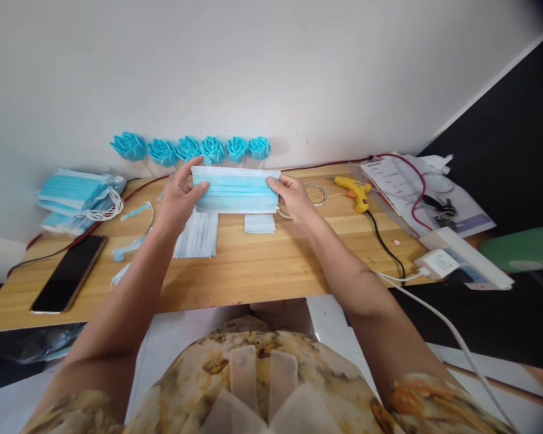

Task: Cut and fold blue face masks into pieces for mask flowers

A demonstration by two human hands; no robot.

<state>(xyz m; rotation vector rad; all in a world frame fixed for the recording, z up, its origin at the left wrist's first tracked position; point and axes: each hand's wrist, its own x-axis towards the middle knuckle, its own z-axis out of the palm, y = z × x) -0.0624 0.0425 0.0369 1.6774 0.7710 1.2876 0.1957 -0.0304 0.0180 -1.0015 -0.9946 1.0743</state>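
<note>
A light blue pleated face mask (pixel 236 191) is held up level above the table, stretched between both hands. My left hand (pixel 181 193) has its thumb on the front at the mask's left edge, with the fingers partly behind it. At the right edge, my right hand (pixel 293 196) pinches the mask between thumb and fingers. No ear loops show on it. Below lie a pale pleated mask piece (pixel 198 235) and a small folded piece (pixel 259 223). Cut blue strips (pixel 129 246) with a white loop lie left of my left forearm.
Several blue flowers on sticks (pixel 212 149) line the wall. A mask stack (pixel 72 193) and phone (pixel 69 274) are at left. To the right are a yellow glue gun (pixel 353 191), wire rings (pixel 317 194), papers (pixel 400 184), a power strip (pixel 468 262) and loose cables.
</note>
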